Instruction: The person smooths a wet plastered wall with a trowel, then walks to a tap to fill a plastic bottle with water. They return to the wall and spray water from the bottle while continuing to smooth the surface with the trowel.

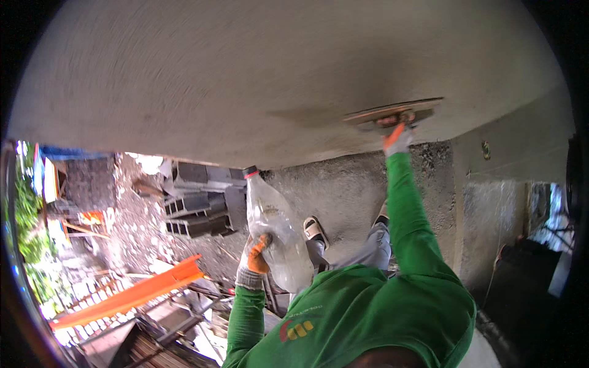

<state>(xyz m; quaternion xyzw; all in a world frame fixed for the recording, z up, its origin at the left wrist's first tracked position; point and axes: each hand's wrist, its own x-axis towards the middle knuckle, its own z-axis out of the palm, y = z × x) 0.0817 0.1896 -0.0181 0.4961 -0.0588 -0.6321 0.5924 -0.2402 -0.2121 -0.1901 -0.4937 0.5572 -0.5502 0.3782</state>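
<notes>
A large, clear plastic bottle point(276, 224), cloudy and scuffed, its dark, red-ringed cap point(250, 172) pointed toward the grey plastered wall point(245, 80), is gripped by the gloved left hand point(254, 256), the orange thumb laid across its side. Farther right, a long, thin-edged plastering float point(392, 110), slightly raised at its right end, is held at the wall by the gloved right hand point(397, 136), fingers closed around its handle. Broad open surface is offered leftward and above, bounded below by the rough floor point(337, 190) and rightward by an adjoining wall point(515, 144).
</notes>
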